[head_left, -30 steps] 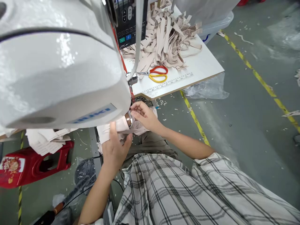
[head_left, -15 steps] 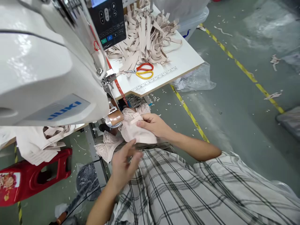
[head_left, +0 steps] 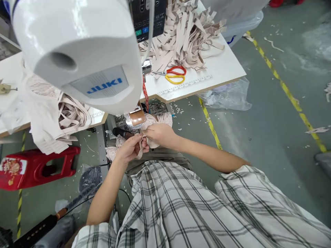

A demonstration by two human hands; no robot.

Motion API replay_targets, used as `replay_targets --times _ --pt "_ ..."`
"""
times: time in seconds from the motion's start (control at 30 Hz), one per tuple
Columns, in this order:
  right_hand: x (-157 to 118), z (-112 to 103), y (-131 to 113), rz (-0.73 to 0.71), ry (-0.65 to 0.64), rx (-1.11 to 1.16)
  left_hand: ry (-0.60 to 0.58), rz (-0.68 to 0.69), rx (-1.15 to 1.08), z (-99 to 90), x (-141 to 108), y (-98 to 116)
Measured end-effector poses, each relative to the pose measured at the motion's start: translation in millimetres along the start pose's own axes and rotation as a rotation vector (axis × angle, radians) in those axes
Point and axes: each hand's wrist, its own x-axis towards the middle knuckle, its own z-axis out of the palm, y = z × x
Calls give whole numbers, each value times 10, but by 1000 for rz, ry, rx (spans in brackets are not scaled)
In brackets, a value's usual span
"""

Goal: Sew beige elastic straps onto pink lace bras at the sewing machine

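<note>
A pale pink lace bra [head_left: 164, 119] hangs below the sewing machine's arm end, over my lap, with one lace part out to the left of my hands. My left hand [head_left: 133, 147] is closed, pinching a narrow edge or band of the bra. Close beside it, my right hand [head_left: 160, 135] is closed on the same bra, fingertips nearly meeting those of the left. The fingers hide much of the cloth between them. Just beyond my hands is the machine's rounded metal and brown end [head_left: 137, 117], under the white JUKI sewing machine head [head_left: 103, 65].
Red-and-yellow-handled scissors [head_left: 176, 75] lie on the white table [head_left: 230, 69] beside a heap of beige fabric strips [head_left: 184, 38]. More straps [head_left: 73, 112] lie on the left tabletop. A red plastic stool [head_left: 36, 168] stands on the floor, and a clear bin [head_left: 243, 26] at the back.
My left hand has moved up and right from open above my lap to pinch the bra. My right hand has shifted slightly left. The camera view has turned, so the machine appears further right.
</note>
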Motion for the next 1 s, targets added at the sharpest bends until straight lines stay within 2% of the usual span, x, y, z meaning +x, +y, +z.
replay_targets --times 0.07,0.17,0.3,0.47,0.63,0.9,1.0 --pt "-52 -1 5 47 159 100 29 77 -130 30 -41 -23" --pt "-108 -53 -57 222 340 279 170 232 90 97 -150 11" --pt "-115 -49 -165 301 263 378 279 329 441 156 -230 79" --pt "-93 18 -205 230 304 206 376 381 594 189 -220 98" --pt "-134 106 -138 226 292 111 403 349 591 200 -199 84" --pt "-144 304 -96 262 345 253 394 336 519 221 -102 100" --pt "-145 234 -8 181 222 286 411 293 513 143 -38 97"
